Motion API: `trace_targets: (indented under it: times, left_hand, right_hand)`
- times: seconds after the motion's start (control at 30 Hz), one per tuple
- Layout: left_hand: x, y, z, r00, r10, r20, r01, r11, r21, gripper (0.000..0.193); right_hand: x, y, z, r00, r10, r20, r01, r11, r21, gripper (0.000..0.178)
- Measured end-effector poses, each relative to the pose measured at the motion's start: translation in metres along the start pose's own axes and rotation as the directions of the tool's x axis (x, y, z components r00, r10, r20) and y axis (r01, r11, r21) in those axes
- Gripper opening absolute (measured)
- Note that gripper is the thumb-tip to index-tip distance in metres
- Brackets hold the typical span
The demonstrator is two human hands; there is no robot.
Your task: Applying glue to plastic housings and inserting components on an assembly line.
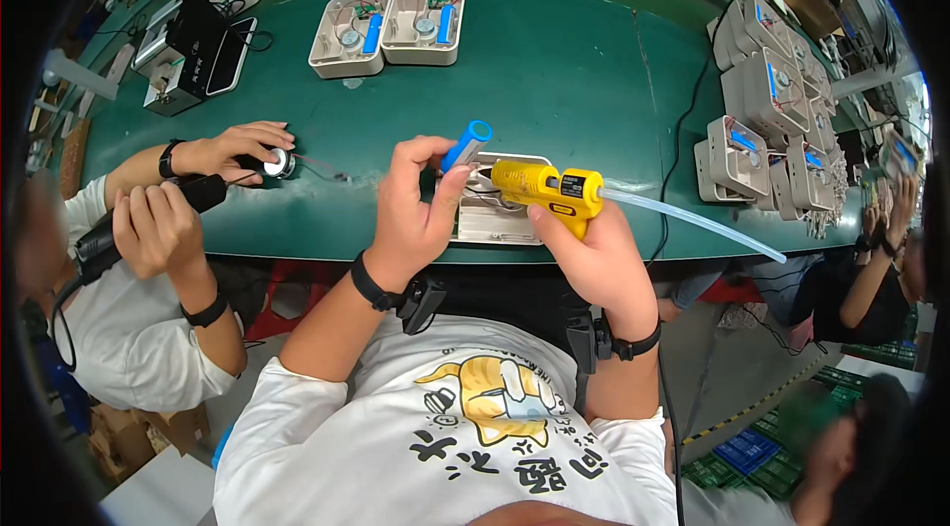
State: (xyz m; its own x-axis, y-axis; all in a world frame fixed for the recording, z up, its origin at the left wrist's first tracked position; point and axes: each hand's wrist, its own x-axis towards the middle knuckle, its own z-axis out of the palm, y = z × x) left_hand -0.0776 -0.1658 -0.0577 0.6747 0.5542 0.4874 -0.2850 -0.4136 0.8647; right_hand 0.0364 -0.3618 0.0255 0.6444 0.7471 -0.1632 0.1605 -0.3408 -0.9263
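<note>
My left hand (416, 204) holds a blue cylindrical battery (466, 144) tilted above an open white plastic housing (495, 221) that lies at the near edge of the green table (564, 61). My right hand (589, 254) grips a yellow glue gun (549, 189). Its nozzle points left toward the housing, close to the battery. A clear glue stick (693, 221) juts out of the gun's back to the right.
Two open housings with blue batteries (388, 27) lie at the table's far side. A stack of housings (767, 120) fills the right. At the left, another person's hands (198, 190) work a black tool on a small round part (277, 163). A black box (188, 51) stands far left.
</note>
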Motion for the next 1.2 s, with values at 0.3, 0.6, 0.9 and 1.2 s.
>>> trace_targets:
  times: [0.3,0.6,0.9,1.2]
  left_hand:
    - [0.004,0.011,0.002,0.993,-0.119,-0.009,0.119,0.993,-0.013,0.02]
    - [0.015,0.017,-0.002,0.995,0.036,0.095,-0.055,0.979,0.196,0.019]
    - [0.014,0.023,0.001,0.989,-0.021,0.146,-0.016,0.968,0.251,0.017]
    - [0.014,0.026,0.0,0.985,-0.073,0.156,0.026,0.958,0.286,0.017]
  right_hand:
    - [0.003,-0.002,0.007,0.999,0.012,0.038,-0.011,1.0,-0.023,0.03]
    - [-0.029,0.005,-0.019,0.975,0.159,-0.154,-0.139,0.982,0.128,0.03]
    - [-0.029,0.018,-0.014,0.962,0.152,-0.229,-0.121,0.983,0.141,0.037]
    - [-0.037,0.005,-0.016,0.957,0.226,-0.184,-0.204,0.97,0.131,0.031]
